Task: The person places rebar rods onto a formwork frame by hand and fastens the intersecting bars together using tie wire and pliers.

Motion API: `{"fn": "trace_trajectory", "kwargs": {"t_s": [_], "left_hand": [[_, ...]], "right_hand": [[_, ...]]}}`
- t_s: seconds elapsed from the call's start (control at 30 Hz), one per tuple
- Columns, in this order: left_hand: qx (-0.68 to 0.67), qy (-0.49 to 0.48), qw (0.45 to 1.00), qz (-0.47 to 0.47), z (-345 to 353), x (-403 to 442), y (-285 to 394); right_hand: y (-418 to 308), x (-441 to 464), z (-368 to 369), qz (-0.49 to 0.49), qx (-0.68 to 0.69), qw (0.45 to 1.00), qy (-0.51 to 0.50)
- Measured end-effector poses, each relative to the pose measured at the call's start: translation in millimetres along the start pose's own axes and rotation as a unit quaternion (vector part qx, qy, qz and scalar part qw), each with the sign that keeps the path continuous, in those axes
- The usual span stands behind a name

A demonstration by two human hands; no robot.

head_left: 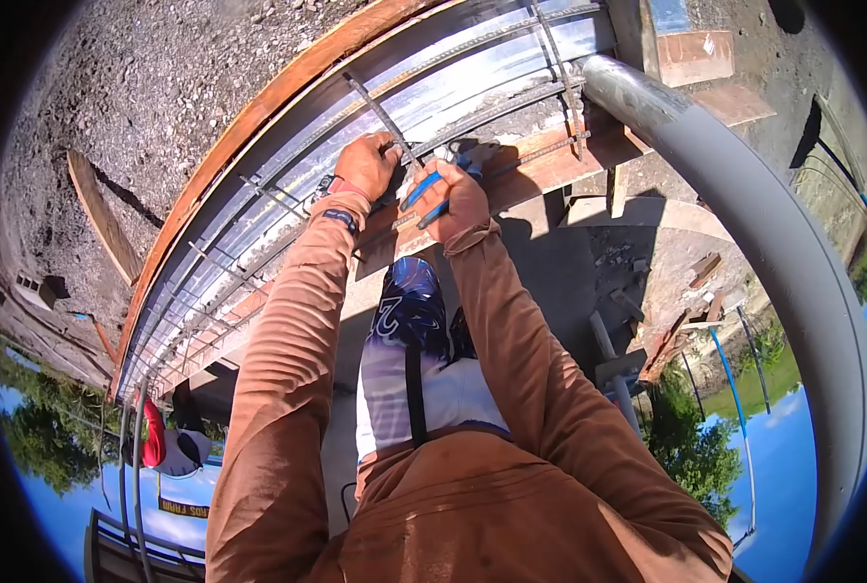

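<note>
My right hand is closed around a pair of blue-handled pliers. The jaws point toward the steel rebar, but shadow and my fingers partly cover them. Close by on the left, my left hand is bent inward with its fingers closed at a rebar crossing. Whatever its fingertips hold is hidden. Between the hands a short crosswise bar meets the long bars. This rebar cage lies inside a curved form with a shiny metal lining.
A wooden edge board follows the form's outer curve. To the right arches a thick grey pipe. A loose plank lies on the gravel. Wood scraps lie lower right. Another person in a red sleeve is at far left.
</note>
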State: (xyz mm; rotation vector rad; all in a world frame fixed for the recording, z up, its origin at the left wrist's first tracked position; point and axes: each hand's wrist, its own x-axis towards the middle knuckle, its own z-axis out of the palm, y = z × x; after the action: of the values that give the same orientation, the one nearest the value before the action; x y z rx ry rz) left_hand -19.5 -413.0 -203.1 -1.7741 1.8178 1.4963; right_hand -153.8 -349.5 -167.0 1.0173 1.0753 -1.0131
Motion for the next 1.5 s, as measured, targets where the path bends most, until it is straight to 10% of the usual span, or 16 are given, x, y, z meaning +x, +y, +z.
{"fn": "trace_trajectory", "kwargs": {"t_s": [0.6,0.9,1.5], "left_hand": [[0.009,0.039,0.999,-0.010,-4.3,-15.3,8.5],[0.077,-0.234,0.966,-0.074,-39.7,0.3,42.8],[0.156,-0.135,0.979,0.000,-28.8,-11.7,34.7]], "right_hand": [[19.7,5.8,-5.4,-0.031,-0.172,0.984,0.036],[19.2,3.4,-8.9,0.048,-0.168,0.983,0.053],[17.2,1.3,-18.7,0.029,-0.191,0.981,0.007]]}}
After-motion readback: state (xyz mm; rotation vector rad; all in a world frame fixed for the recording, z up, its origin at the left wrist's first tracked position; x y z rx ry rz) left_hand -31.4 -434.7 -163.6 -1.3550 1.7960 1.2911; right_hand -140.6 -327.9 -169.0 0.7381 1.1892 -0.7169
